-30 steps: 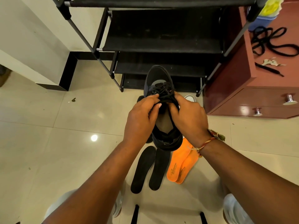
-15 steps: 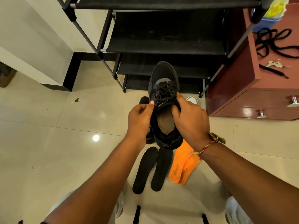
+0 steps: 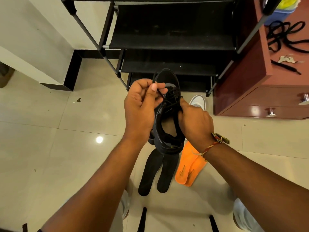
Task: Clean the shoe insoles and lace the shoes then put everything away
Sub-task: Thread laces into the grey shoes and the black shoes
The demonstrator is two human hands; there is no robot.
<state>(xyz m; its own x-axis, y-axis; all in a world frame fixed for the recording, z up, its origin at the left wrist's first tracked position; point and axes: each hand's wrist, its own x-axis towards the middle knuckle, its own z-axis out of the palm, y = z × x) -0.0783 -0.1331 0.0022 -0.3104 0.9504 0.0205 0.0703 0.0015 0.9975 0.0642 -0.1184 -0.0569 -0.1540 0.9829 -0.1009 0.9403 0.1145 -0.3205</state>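
Fingers [image 3: 155, 88] of the left hand [image 3: 140, 106] curl and pinch the end of a black lace [image 3: 160, 94], drawing it up and to the left of the shoe's eyelets. The right hand [image 3: 194, 122] grips the black shoe [image 3: 167, 118] by the right side of its collar, fingers wrapped over the rim and thumb near the laces, holding it above the floor [image 3: 50, 148] with the toe pointing away from the person. Its opening faces the camera and shows a brown inner bed. A red thread band [image 3: 211, 146] circles the right wrist.

Directly below the held shoe, two black insoles [image 3: 155, 174] lie side by side on the tiles, and just to their right two orange insoles [image 3: 190, 168] overlap each other. A white shoe [image 3: 199, 102] peeks out beyond the right hand. Ahead stands a black shoe rack [image 3: 167, 39]. At the right, a reddish desk [image 3: 250, 91] with drawer knobs carries a loose black lace [image 3: 284, 36].
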